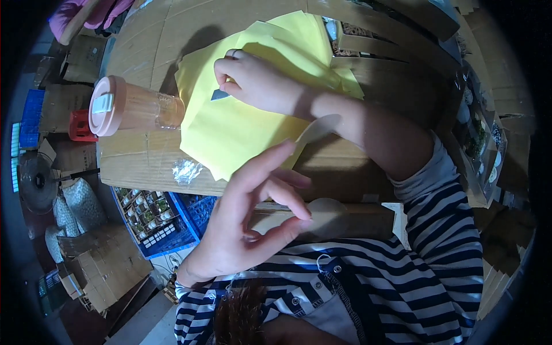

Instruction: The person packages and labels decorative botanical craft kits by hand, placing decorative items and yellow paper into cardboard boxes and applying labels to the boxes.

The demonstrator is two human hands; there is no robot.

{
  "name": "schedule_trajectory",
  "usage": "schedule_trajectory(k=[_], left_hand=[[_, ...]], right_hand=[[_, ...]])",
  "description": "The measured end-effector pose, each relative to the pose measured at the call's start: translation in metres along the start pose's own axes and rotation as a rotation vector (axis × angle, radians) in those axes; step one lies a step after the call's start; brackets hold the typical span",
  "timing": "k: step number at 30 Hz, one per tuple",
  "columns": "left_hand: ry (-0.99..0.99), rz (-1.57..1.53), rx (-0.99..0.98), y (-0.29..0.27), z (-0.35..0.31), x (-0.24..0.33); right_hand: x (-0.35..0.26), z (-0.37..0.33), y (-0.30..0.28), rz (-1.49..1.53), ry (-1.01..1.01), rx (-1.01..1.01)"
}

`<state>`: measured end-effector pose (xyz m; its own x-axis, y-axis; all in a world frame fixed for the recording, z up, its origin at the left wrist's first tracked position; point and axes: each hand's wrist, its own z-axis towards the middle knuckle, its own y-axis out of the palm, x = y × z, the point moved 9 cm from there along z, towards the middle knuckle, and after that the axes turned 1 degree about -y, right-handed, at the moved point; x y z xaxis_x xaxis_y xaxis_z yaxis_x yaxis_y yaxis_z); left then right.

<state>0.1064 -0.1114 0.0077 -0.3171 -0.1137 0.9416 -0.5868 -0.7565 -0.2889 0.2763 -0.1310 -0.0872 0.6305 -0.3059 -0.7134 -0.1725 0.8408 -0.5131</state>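
Translucent discs, two, thin and round. Lower disc: its edge is pinched at the tips of the thumb and a bent finger of the left hand, in front of the torso. Upper disc: seen at the raised index fingertip of the same hand, overlapping the right forearm; whether it is stuck to that fingertip or only brushed by it cannot be told. Handling note: both are probably best gripped by the rim, faces untouched, and held well apart from each other and from the sleeve.

Dark triangular piece, one, small: pinched, it appears, under the thumb and curled fingers of the right hand. A light, level hold close to the paper is advised, so that its point is not dug in.

Yellow sheets, several, overlapped and fanned: spread beneath the right hand. Steadying is advised, since loose sheets may be dragged.

Pink-lidded tumbler, one: placed at the left edge of the sheets; best avoided by the elbow and wrist.

Cardboard surface: sheets and tumbler are borne on it.

Blue crate: sited below, at left.
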Motion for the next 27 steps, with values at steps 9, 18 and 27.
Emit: schedule_trajectory(k=[9,18,27], left_hand=[[-0.276,-0.263,-0.043,0.019,0.0,-0.016],[-0.322,0.075,-0.069,0.026,-0.003,-0.027],[0.037,0.669,-0.002,0.025,0.009,0.0]], right_hand=[[-0.004,-0.001,0.0,-0.018,-0.023,0.009],[0.002,0.0,0.005,-0.056,-0.007,0.034],[0.001,0.0,0.005,-0.05,-0.035,0.0]])
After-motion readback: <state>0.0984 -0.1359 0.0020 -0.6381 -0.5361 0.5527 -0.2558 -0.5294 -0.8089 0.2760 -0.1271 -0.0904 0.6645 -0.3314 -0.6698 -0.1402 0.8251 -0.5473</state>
